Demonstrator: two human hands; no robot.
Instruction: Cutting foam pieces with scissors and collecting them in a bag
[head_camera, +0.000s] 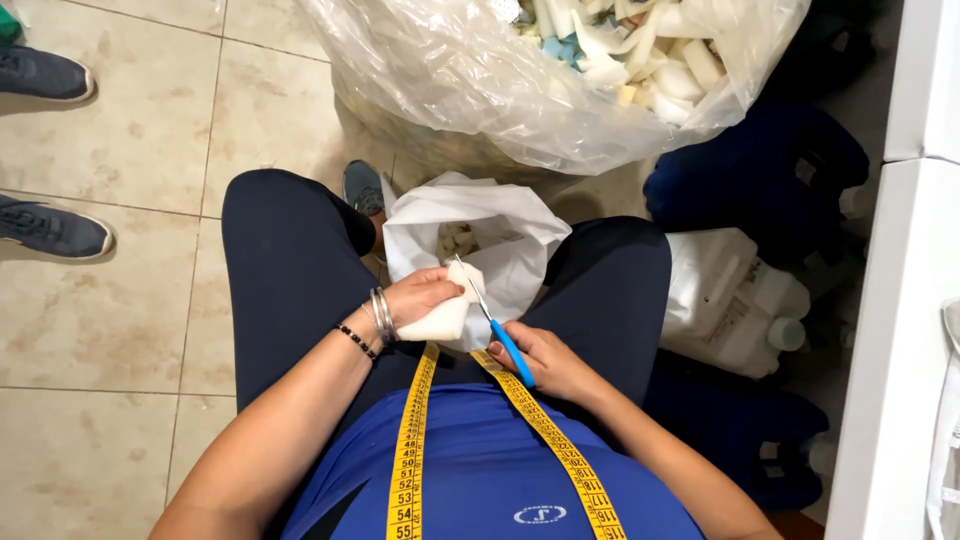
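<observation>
A chunky white foam block (447, 312) sits pinched in the left hand (420, 297), held just over the mouth of the small white bag (500, 225) between the knees, its top corner tipped up toward the bag. Blue-handled scissors (494, 327) in the right hand (540, 360) slant up and left from the bag's near edge, slim metal blades biting into the block's right side. The bag itself stands open, rim crumpled, pale foam bits lying down inside it.
</observation>
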